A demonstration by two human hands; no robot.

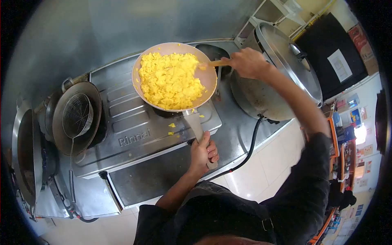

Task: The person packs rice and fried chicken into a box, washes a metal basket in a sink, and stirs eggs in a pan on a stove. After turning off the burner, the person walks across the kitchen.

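A pan (210, 83) with a light pinkish inside sits over the right side of the steel stove. Scrambled yellow egg (169, 79) covers most of its base. My left hand (202, 154) is wrapped round the pan's pale handle, below the pan. In my right hand (248, 63), at the pan's upper right, is a wooden spatula (217, 63); its far end reaches into the pan at the right edge of the egg and looks blurred. A few bits of egg (171, 125) lie on the stove top below the pan.
On the stove's left side a wok (58, 141) holds a wire strainer (77, 116). Another large wok (22, 155) stands farther left. A big pot (249, 92) with a metal lid (281, 49) is at the right. A black hose (254, 143) curves near the counter's front edge.
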